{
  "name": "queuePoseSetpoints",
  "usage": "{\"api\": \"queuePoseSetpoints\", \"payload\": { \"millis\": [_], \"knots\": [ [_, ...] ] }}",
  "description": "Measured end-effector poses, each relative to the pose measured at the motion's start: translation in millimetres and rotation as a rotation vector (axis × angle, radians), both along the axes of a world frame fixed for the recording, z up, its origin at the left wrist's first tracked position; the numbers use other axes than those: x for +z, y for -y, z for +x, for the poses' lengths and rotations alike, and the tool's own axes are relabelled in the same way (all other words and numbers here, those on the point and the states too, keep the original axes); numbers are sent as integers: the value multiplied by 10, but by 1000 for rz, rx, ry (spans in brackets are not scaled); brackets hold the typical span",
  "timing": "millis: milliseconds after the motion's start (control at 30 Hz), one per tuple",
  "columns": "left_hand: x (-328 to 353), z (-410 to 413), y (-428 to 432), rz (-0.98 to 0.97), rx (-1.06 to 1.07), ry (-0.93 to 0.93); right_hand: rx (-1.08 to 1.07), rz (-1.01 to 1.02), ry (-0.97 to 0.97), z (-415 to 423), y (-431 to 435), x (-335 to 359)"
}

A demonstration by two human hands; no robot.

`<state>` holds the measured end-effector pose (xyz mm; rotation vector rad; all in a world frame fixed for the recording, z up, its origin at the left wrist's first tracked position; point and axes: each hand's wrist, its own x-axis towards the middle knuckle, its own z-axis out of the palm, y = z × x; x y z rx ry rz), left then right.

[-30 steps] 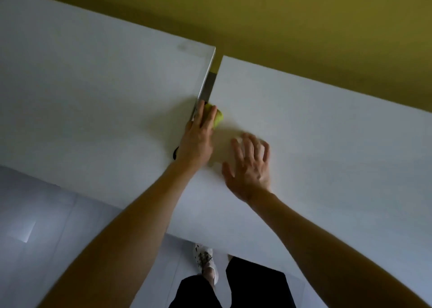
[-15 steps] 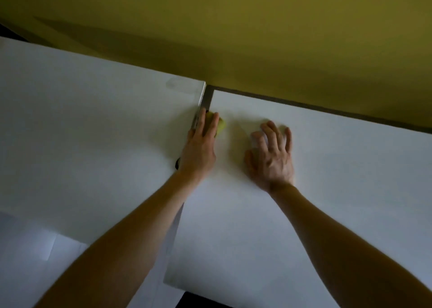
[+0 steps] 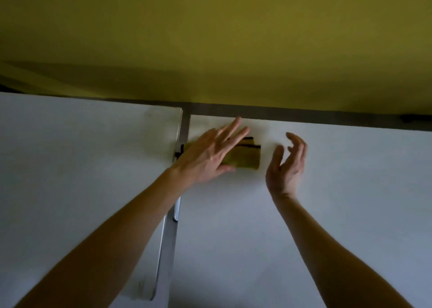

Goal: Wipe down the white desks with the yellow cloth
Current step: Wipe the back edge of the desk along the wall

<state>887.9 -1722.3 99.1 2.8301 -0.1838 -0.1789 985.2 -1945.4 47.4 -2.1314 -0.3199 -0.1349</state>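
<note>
1. The left hand (image 3: 210,158), fingers straight and spread, presses the yellow cloth (image 3: 245,159) onto the right counter (image 3: 327,190) near its far-left corner.
2. The right hand (image 3: 286,165) hovers just beside it, loosely curled and empty.
3. Wiping looks under way; the next move probably calls for a rightward sweep under steady pressure.

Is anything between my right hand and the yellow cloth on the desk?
Nothing visible. Only bare white desk separates the right hand from the yellow cloth; the left hand covers the cloth's left part.
</note>
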Motion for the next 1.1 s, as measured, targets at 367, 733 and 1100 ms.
{"api": "queuePoseSetpoints", "payload": {
  "millis": [367,733,1100],
  "knots": [
    [-388,-809,372,-34,774,322,1020,-706,374,217,-491,-46],
    [-650,-495,543,66,658,267,648,-690,217,807,-772,75],
    [-674,-506,551,112,664,252,718,-848,-45,1342,-795,196]
  ]
}}
